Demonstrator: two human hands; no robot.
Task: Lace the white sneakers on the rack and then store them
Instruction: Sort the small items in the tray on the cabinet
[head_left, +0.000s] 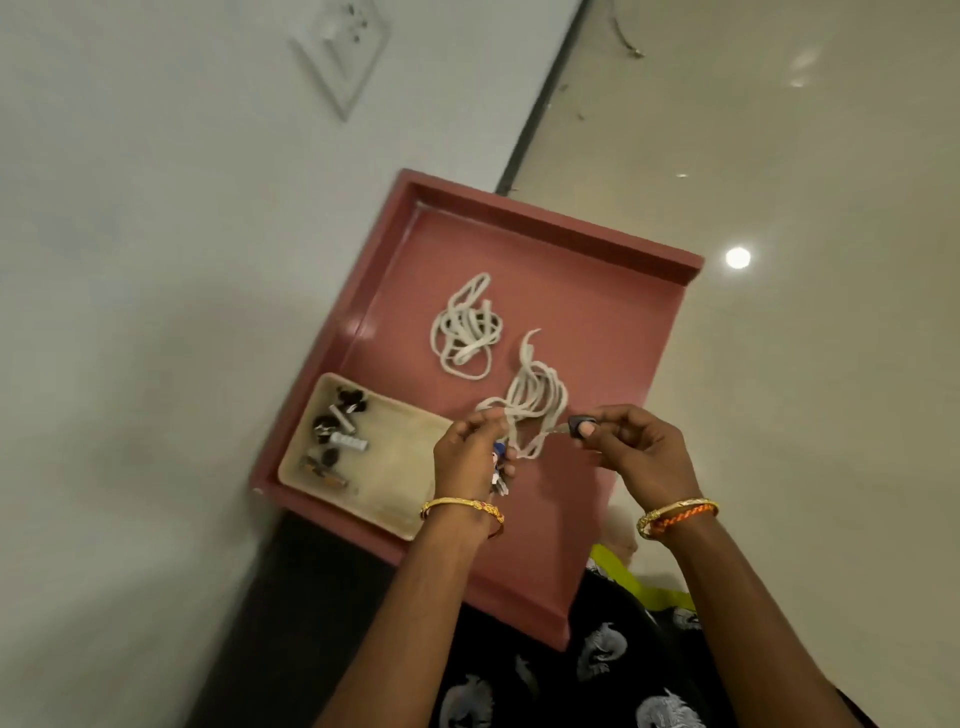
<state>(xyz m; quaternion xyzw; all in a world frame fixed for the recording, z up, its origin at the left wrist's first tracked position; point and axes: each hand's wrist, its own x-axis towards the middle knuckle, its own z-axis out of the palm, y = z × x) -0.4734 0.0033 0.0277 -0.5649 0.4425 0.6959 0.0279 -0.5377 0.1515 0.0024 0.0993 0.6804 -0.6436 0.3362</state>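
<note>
Two white shoelaces are over the pink rack top (582, 291). One lace (465, 327) lies bunched near its middle. The second lace (537, 397) is lifted between my hands, tangled with a bunch of keys. My left hand (467, 457) grips the key bunch (500, 475) and the lace's lower loops. My right hand (639, 447) pinches a black-headed key (579, 427) whose blade points left into the lace. No sneakers are in view.
A cream tray (400, 478) with several small dark and metal items sits at the rack top's left front corner. A white wall with a socket plate (340, 47) is to the left. Glossy floor tiles (779, 156) extend to the right.
</note>
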